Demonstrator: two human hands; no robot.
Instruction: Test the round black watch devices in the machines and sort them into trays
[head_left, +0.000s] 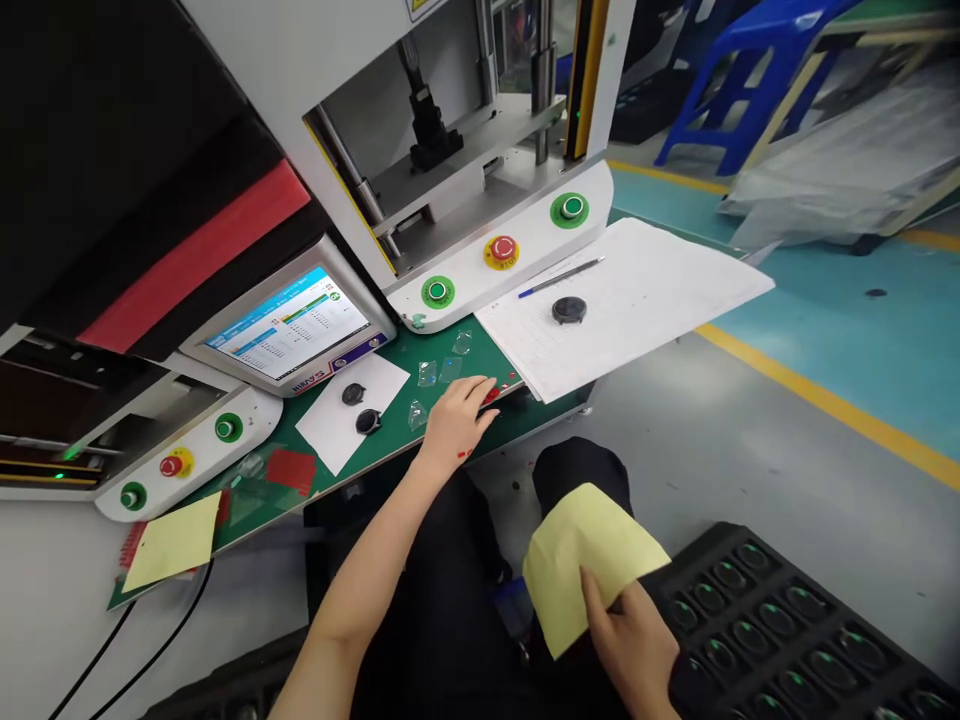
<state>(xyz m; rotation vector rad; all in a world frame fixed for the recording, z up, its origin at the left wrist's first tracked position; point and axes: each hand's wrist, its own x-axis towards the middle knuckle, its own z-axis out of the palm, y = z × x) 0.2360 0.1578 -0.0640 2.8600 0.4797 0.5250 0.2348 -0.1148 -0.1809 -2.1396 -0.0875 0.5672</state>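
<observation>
My left hand (456, 425) rests at the front edge of the green table, its fingers over small red pieces (491, 394); whether it grips any is hidden. Small red bits also stick near its wrist. A yellow sheet (589, 560) is held in my right hand (630, 635) above my knee, the thumb lying on top of it. Clear film pieces (427, 374) lie just beyond my left hand. Two dark round watch-like parts (360, 408) sit on a small white paper (334, 436). Another dark round part (569, 310) and a pen (561, 277) lie on large white sheets (645, 330).
Behind the table stands a press machine (502, 220) with green and red buttons, beside a screen (289, 325). Another yellow sheet (172, 542) and a red sheet (291, 470) lie at the left. A black tray (787, 625) of round parts is at lower right.
</observation>
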